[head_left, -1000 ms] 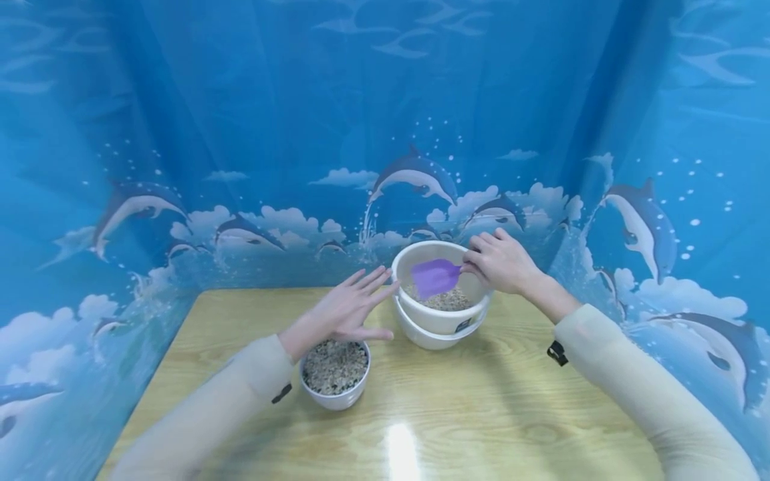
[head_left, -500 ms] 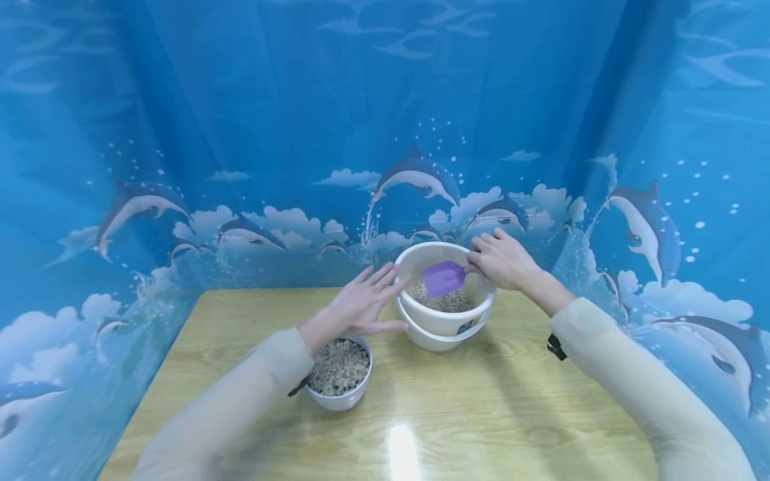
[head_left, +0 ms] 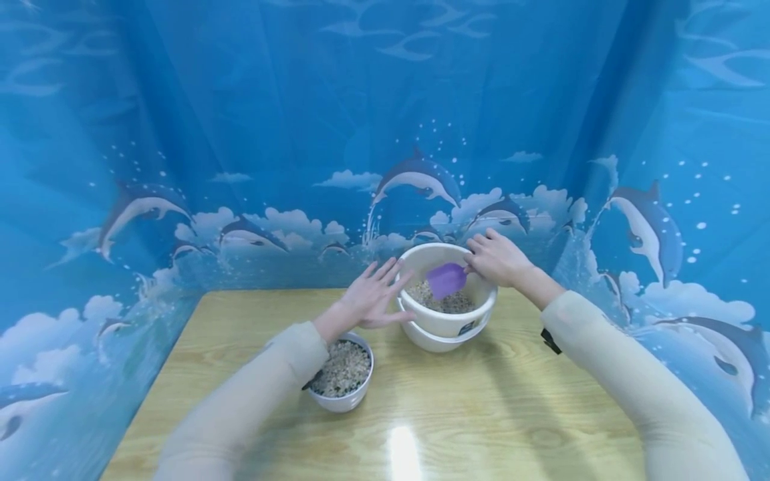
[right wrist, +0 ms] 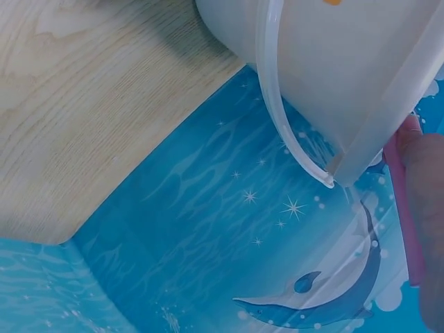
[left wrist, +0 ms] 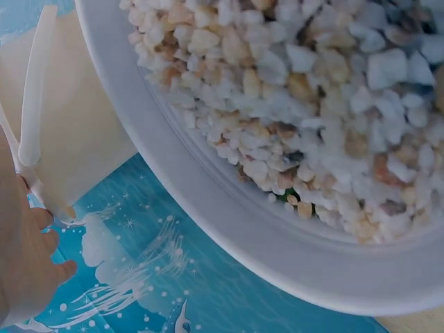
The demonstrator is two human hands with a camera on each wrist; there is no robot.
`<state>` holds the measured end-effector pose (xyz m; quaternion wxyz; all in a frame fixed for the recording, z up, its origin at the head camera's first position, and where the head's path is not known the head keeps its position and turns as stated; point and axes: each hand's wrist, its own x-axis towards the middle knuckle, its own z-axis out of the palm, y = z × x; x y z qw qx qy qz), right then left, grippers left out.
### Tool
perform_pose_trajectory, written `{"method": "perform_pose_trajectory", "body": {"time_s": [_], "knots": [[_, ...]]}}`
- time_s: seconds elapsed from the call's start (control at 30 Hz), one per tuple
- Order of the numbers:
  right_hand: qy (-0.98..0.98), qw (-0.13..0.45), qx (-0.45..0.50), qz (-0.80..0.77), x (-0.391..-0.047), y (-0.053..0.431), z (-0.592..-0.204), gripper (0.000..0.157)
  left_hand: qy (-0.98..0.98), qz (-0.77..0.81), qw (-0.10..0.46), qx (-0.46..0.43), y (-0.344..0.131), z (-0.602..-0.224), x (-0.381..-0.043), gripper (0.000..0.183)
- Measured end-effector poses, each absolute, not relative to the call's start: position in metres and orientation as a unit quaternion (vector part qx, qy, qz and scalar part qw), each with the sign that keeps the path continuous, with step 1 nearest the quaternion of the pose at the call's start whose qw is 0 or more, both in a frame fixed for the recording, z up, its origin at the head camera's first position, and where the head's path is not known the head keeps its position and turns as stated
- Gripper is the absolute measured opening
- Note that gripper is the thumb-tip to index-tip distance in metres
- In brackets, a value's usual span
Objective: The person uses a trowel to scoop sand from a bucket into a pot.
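A white bucket [head_left: 444,326] with a swing handle stands at the back of the table, gravel [head_left: 458,303] in its bottom. My right hand [head_left: 498,260] grips a purple scoop [head_left: 446,280] by its handle at the right rim, the blade tilted over the bucket's inside. In the right wrist view the scoop's handle [right wrist: 406,218] shows beside the bucket wall. My left hand [head_left: 374,298] is spread with straight fingers at the bucket's left rim. Under the left wrist sits a white bowl [head_left: 343,403], heaped with mixed gravel [left wrist: 291,104].
The wood-grain table [head_left: 457,414] has a bright glare patch near the front. A blue curtain [head_left: 301,133] printed with dolphins stands close behind the bucket and along both sides.
My left hand has moved right to the bucket's rim, its forearm now covering more of the bowl. The right hand and scoop have shifted only slightly.
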<state>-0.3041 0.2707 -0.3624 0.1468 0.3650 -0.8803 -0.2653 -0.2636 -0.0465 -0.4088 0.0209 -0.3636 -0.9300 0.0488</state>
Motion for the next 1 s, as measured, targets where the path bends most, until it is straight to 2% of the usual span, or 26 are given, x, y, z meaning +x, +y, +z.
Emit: {"method": "perform_pose_trajectory", "body": {"time_s": [0.57,1.0], "knots": [[-0.864,0.139,0.377,-0.304,-0.313,0.262,-0.368,0.029,-0.939,0.059,0.039,-0.338,-0.035,-0.413,-0.265,0.095],[-0.828,0.139,0.393,-0.376,-0.316,0.257,-0.365,0.012,-0.939,0.063,0.038,-0.335,-0.033,-0.413,-0.265,0.094]]}}
